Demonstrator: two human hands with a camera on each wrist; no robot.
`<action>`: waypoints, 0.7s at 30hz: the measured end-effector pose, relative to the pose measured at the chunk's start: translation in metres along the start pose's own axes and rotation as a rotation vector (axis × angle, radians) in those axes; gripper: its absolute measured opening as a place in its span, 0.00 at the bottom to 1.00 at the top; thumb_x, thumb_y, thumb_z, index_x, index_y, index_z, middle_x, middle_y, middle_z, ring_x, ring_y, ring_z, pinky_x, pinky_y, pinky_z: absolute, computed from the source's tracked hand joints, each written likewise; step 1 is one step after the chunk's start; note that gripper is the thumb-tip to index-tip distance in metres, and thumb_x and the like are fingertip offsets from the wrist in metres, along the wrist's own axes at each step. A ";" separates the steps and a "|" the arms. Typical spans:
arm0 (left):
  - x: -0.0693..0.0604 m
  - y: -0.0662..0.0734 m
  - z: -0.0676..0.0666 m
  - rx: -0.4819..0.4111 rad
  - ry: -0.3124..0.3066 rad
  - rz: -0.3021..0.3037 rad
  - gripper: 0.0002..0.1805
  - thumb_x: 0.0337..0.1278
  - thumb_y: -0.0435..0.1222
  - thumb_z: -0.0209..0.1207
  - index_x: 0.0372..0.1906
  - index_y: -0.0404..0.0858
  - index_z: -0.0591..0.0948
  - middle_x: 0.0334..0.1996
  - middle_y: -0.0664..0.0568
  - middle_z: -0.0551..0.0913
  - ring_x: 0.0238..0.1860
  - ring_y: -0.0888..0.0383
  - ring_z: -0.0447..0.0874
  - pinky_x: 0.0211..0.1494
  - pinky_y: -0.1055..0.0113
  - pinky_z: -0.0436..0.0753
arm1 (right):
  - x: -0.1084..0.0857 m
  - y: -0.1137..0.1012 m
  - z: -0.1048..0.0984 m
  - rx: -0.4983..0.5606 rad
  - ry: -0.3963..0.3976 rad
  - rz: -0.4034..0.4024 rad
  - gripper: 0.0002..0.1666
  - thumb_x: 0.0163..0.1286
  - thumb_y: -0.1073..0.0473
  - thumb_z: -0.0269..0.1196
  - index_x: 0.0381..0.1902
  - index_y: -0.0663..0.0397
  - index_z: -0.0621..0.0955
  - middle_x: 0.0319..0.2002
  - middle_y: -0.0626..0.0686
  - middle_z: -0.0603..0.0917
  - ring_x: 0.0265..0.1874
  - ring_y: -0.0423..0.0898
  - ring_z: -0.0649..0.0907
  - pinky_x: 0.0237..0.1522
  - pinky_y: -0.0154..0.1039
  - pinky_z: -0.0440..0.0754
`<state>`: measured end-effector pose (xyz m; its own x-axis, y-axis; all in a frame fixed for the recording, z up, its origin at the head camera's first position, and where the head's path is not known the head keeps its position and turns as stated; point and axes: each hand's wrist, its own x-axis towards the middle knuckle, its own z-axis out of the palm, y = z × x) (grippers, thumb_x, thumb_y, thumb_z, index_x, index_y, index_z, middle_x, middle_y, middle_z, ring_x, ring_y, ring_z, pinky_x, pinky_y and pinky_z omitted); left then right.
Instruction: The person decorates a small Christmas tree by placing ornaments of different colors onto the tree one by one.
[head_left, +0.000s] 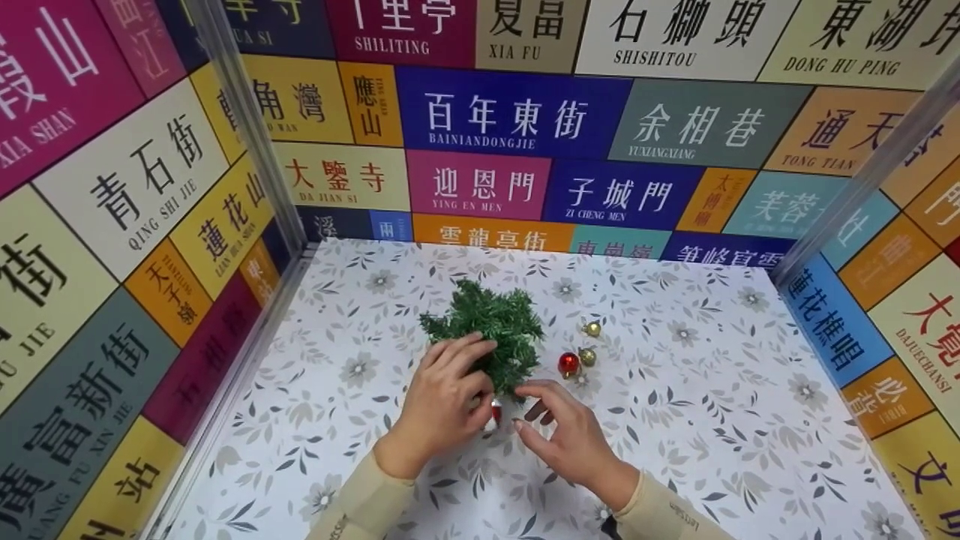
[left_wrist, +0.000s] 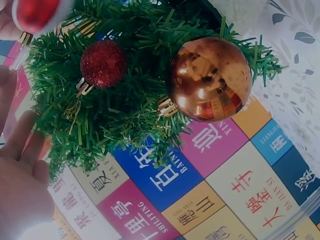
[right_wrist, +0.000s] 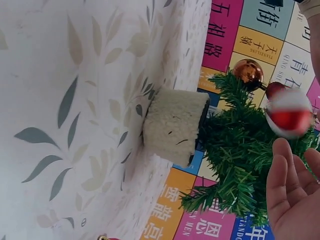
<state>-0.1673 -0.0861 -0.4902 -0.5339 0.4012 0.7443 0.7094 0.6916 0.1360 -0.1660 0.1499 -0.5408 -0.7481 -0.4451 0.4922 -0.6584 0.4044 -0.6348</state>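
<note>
Pinches a red and white ball (head_left: 496,414), by the look of it, between thumb and curled forefinger of the left hand (head_left: 442,397), low at the near side of a small green tree (head_left: 491,319); lays the other fingers of that hand out over the branches; cannot tell, for blur and overlap, whether pinching the ball itself or the cap and cord; holds the right hand (head_left: 568,435) with grip spread, leaving a gap between thumb and fingers, just to the right of the same ball; points the right forefinger at the tree's lower edge, cannot tell whether touching; has the tree upright on the counter (head_left: 645,472), on a base (right_wrist: 172,125) wrapped in pale fleece; shows among the branches, in the left wrist view, a shiny copper ball (left_wrist: 212,80) and a glittery red ball (left_wrist: 103,64), both with gold caps; shows loose on the counter, right of the tree, a shiny red ball (head_left: 568,364) just beside a gold ball (head_left: 588,356), with a second gold ball (head_left: 593,328) near, farther back; wears beige sleeves (head_left: 367,499); faces a wall (head_left: 510,109) of coloured panels with Chinese lettering.
</note>
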 end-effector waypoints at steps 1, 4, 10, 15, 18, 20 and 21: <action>0.000 0.000 0.000 -0.001 0.003 0.000 0.07 0.49 0.36 0.63 0.20 0.45 0.82 0.61 0.47 0.78 0.68 0.47 0.69 0.67 0.47 0.66 | 0.002 -0.002 0.000 0.004 0.007 -0.006 0.24 0.66 0.59 0.69 0.59 0.45 0.80 0.56 0.40 0.78 0.35 0.37 0.83 0.33 0.38 0.83; -0.002 -0.001 -0.001 0.002 0.008 -0.002 0.07 0.50 0.36 0.63 0.20 0.45 0.82 0.62 0.47 0.78 0.68 0.47 0.68 0.68 0.48 0.65 | 0.006 -0.006 0.002 0.015 0.033 -0.030 0.19 0.67 0.58 0.68 0.56 0.44 0.81 0.51 0.41 0.80 0.33 0.36 0.81 0.32 0.37 0.83; -0.002 -0.001 -0.001 0.005 0.034 -0.002 0.05 0.48 0.36 0.64 0.22 0.45 0.84 0.61 0.46 0.79 0.68 0.46 0.69 0.66 0.46 0.68 | 0.019 -0.010 0.008 0.009 0.086 -0.105 0.13 0.66 0.58 0.69 0.49 0.45 0.84 0.38 0.42 0.81 0.25 0.37 0.77 0.26 0.33 0.78; 0.000 0.001 0.000 0.004 0.016 -0.007 0.05 0.50 0.37 0.64 0.23 0.45 0.85 0.62 0.48 0.78 0.69 0.49 0.68 0.69 0.50 0.64 | 0.025 -0.010 0.014 0.003 0.114 -0.149 0.13 0.65 0.59 0.70 0.46 0.40 0.85 0.34 0.39 0.79 0.22 0.36 0.73 0.24 0.28 0.73; 0.000 0.002 0.000 -0.006 0.009 -0.010 0.04 0.51 0.37 0.64 0.24 0.46 0.85 0.63 0.49 0.78 0.69 0.50 0.67 0.69 0.51 0.63 | 0.028 -0.011 0.016 0.021 0.122 -0.149 0.13 0.63 0.62 0.71 0.43 0.39 0.85 0.33 0.39 0.79 0.21 0.36 0.73 0.23 0.27 0.72; 0.000 0.003 0.000 -0.018 0.009 -0.011 0.04 0.51 0.38 0.65 0.24 0.46 0.85 0.63 0.49 0.78 0.69 0.49 0.67 0.69 0.50 0.63 | 0.030 -0.013 0.016 0.042 0.135 -0.143 0.14 0.61 0.65 0.71 0.40 0.39 0.85 0.32 0.39 0.79 0.21 0.36 0.73 0.22 0.28 0.72; 0.001 0.003 0.001 -0.023 0.010 -0.010 0.04 0.51 0.38 0.65 0.24 0.46 0.85 0.63 0.49 0.78 0.69 0.49 0.67 0.68 0.49 0.63 | 0.030 -0.014 0.017 0.055 0.143 -0.142 0.14 0.61 0.66 0.71 0.39 0.40 0.85 0.31 0.40 0.79 0.21 0.36 0.73 0.22 0.28 0.72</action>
<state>-0.1656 -0.0832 -0.4895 -0.5363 0.3881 0.7496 0.7145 0.6814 0.1584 -0.1780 0.1175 -0.5267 -0.6552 -0.3751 0.6557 -0.7551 0.2998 -0.5830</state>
